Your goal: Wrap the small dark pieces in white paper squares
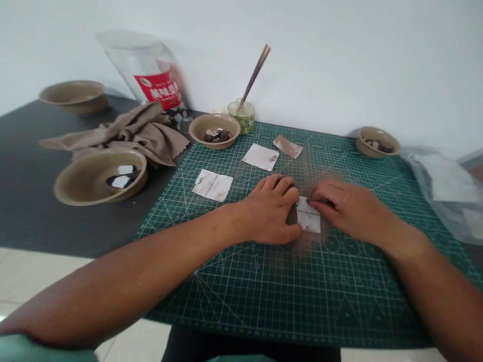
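four papers (260, 157) on mat (264, 291), three white, one brown, two hands (272, 210), four bowls (88, 177), two toward desk's (26, 211) left edge, one each far mat corner, one cup (247, 119), jar (158, 90), cloth (166, 138), bag (449, 176)

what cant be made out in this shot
In the head view:
Whether the right hand holds anything: the hand itself hides it.
What lies beneath the left hand: that hand covers it.
Rest of the clear bag: cut off by right edge.
What the pieces in the far-right bowl are: too small and blurred.
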The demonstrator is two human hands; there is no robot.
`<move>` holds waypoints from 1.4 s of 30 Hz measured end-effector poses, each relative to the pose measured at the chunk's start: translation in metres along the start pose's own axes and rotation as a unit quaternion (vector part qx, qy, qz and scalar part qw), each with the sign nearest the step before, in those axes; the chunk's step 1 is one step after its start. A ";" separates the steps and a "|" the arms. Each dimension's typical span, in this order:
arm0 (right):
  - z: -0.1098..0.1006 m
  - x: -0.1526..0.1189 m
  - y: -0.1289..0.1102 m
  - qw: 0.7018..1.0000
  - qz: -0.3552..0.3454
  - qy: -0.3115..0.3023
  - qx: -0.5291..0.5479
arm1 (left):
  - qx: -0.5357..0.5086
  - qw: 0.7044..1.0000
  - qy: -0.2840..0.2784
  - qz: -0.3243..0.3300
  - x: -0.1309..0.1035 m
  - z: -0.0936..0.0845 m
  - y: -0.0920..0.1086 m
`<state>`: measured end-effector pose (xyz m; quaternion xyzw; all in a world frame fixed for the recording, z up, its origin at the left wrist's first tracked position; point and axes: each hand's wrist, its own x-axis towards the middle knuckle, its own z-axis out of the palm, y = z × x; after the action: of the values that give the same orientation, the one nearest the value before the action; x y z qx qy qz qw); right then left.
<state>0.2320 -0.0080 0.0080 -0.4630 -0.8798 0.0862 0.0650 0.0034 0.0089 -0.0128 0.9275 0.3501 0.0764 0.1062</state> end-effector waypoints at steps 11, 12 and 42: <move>0.000 -0.001 -0.001 1.000 -0.010 -0.017 0.008 | -0.003 1.000 0.001 0.006 0.000 0.000 0.000; -0.002 -0.002 0.000 0.999 -0.018 -0.039 0.021 | -0.004 1.000 0.000 0.006 0.000 0.000 0.000; 0.000 0.000 0.004 0.999 -0.022 -0.027 0.009 | 0.000 1.000 0.003 0.004 0.000 0.001 0.000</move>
<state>0.2345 -0.0057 0.0069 -0.4403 -0.8905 0.1047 0.0475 0.0037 0.0093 -0.0134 0.9287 0.3464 0.0797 0.1052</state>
